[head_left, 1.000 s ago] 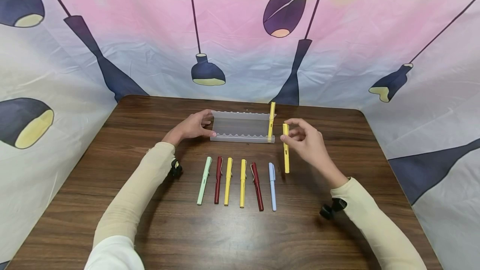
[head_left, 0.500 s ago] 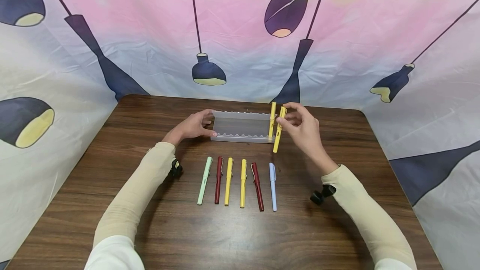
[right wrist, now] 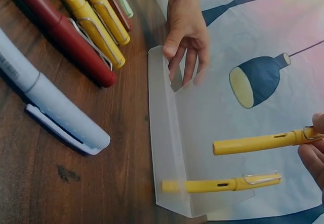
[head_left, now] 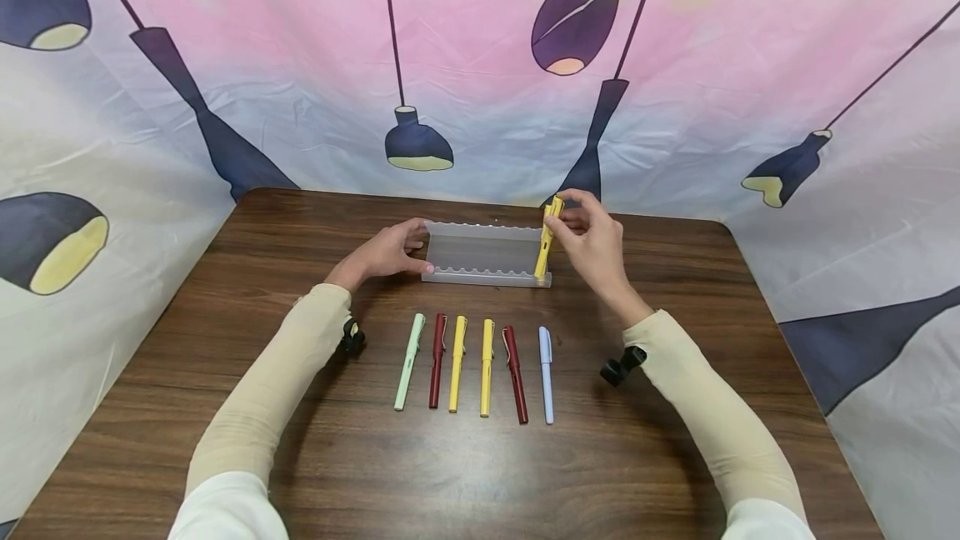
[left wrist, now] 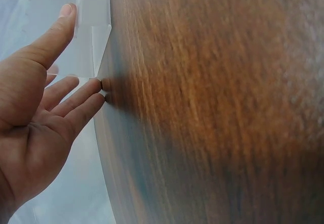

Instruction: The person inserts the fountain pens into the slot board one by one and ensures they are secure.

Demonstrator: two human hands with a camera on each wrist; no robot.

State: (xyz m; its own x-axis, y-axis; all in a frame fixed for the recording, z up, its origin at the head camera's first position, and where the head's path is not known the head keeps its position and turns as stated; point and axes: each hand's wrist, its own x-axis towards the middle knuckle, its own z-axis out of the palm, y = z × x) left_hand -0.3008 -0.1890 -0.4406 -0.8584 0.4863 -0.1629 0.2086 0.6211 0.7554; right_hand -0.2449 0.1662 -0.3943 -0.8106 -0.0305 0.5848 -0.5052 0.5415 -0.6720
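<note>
A clear plastic pen rack (head_left: 483,255) with notched edges stands toward the back of the table. My left hand (head_left: 392,250) holds its left end, thumb on the front rail and the other fingers behind and beside the end. One yellow fountain pen (right wrist: 210,185) rests in the rack at its right end. My right hand (head_left: 592,236) pinches a second yellow fountain pen (right wrist: 255,144) near its clipped cap. In the right wrist view this pen hangs over the rack, apart from the racked one; in the head view the two overlap.
In front of the rack lie a mint green pen (head_left: 408,362), two dark red pens (head_left: 437,361), two more yellow pens (head_left: 457,363) and a light blue pen (head_left: 546,373), side by side. A patterned cloth (head_left: 480,48) hangs behind the wooden table (head_left: 450,482).
My right hand has carried the yellow fountain pen left and back, from beside the rack to over its right end. The left hand and the pens on the table have stayed put.
</note>
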